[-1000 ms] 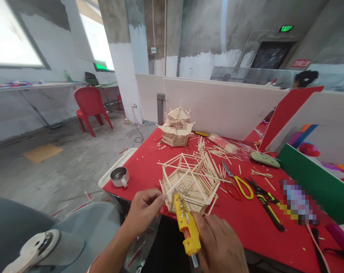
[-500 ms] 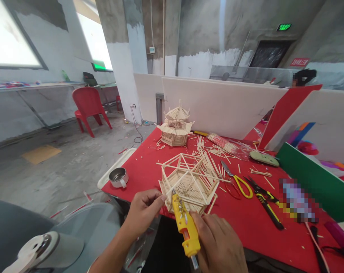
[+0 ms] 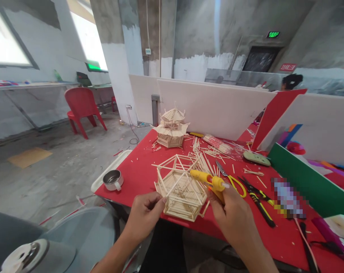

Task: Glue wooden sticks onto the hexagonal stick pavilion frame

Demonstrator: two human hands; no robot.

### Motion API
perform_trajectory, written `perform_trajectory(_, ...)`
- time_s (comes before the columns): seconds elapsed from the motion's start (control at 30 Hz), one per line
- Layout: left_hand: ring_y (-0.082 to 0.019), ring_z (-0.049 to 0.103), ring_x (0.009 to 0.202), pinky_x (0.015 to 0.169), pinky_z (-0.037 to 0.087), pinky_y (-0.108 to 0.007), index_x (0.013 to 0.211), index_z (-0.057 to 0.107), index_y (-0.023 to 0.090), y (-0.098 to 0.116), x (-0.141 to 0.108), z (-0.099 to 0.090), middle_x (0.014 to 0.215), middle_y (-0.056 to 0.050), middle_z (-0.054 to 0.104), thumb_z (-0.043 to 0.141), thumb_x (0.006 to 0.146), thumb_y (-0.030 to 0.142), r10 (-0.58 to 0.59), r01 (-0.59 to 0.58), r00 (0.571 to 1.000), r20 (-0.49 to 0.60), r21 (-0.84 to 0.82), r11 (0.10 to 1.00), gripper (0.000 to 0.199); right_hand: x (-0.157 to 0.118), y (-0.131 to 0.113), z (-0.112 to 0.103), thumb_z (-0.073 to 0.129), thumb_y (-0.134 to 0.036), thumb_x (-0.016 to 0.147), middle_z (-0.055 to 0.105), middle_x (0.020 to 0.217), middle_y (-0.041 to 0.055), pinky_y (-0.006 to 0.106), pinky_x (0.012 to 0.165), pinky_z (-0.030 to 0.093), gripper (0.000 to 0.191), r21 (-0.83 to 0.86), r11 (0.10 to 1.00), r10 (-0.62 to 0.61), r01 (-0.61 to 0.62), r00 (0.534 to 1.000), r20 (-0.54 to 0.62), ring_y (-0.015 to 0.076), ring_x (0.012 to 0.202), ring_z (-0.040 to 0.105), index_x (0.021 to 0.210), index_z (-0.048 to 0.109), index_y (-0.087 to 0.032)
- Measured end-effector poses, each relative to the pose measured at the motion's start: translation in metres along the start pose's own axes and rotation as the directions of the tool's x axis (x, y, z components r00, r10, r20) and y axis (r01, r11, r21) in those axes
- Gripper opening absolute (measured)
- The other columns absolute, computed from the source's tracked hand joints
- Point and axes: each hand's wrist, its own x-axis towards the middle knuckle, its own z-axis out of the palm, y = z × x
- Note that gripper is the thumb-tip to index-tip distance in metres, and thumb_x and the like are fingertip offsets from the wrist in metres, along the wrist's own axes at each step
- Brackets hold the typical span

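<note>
A six-sided frame of thin wooden sticks (image 3: 186, 215) sits at the near edge of the red table. My left hand (image 3: 149, 210) is at its front left corner, thumb and finger pinched on the end of a wooden stick (image 3: 175, 185) that slants over the open top. My right hand (image 3: 236, 214) is wrapped round the handle of a yellow glue gun (image 3: 200, 175). The gun lies nearly level, its nozzle pointing left at the top of the frame, close to where sticks cross. Whether the nozzle touches them I cannot tell.
Behind stands a small stick pagoda (image 3: 172, 131). Loose sticks (image 3: 207, 161) are strewn right of it. Yellow-handled scissors (image 3: 236, 184) and pliers (image 3: 261, 208) lie at right. A metal cup (image 3: 113, 180) stands at the left edge, and a green board (image 3: 308, 182) at far right.
My right hand has swung the glue gun up and to the right, from the frame's front left corner to its top. My left hand keeps its pinch at the corner.
</note>
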Motion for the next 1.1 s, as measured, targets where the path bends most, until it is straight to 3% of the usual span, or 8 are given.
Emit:
perform_trajectory(0.3,-0.008,0.030,0.051,0.047,0.023,-0.022,0.054,0.044,0.016,-0.004,0.003,0.001,0.052,0.004,0.034,0.051,0.088,0.043,0.028,-0.029,0.999,0.020,0.062,0.998,0.044,0.007,0.002,0.002,0.040,-0.050,0.099,0.065,0.080,0.0045,0.032,0.057,0.040,0.032,0.006,0.999,0.036,-0.037,0.996,0.085,0.0242,0.069,0.063,0.091,0.055,-0.022)
perform_trajectory(0.6,-0.007,0.028,0.050,0.046,0.022,-0.022,0.054,0.042,0.016,-0.004,-0.001,0.004,0.052,0.004,0.031,0.050,0.088,0.041,0.038,-0.037,0.999,-0.022,0.059,0.998,0.043,0.008,0.001,0.002,0.040,-0.048,0.099,0.068,0.086,0.0057,0.032,0.062,0.042,0.031,0.007,0.996,0.083,-0.085,0.988,0.127,0.0251,0.076,0.065,0.100,0.057,-0.022)
perform_trajectory(0.8,-0.007,0.028,0.049,0.046,0.022,-0.021,0.053,0.043,0.016,-0.003,0.000,0.004,0.051,0.004,0.032,0.051,0.087,0.041,0.040,-0.038,0.999,-0.027,0.055,0.998,0.042,0.014,0.002,0.005,0.059,-0.052,0.089,0.069,0.088,0.0086,0.034,0.064,0.044,0.036,-0.195,0.968,0.193,-0.159,0.967,0.167,0.0276,0.079,0.067,0.100,0.059,-0.018)
perform_trajectory(1.1,-0.007,0.029,0.048,0.045,0.023,-0.021,0.053,0.043,0.016,-0.001,0.001,0.005,0.050,0.004,0.033,0.050,0.086,0.041,0.030,-0.028,0.999,-0.026,0.051,0.998,0.042,0.022,-0.006,0.003,0.061,-0.037,0.088,0.070,0.084,0.0057,0.032,0.057,0.040,0.020,-0.281,0.953,0.159,-0.109,0.974,0.160,0.0239,0.070,0.067,0.095,0.060,-0.019)
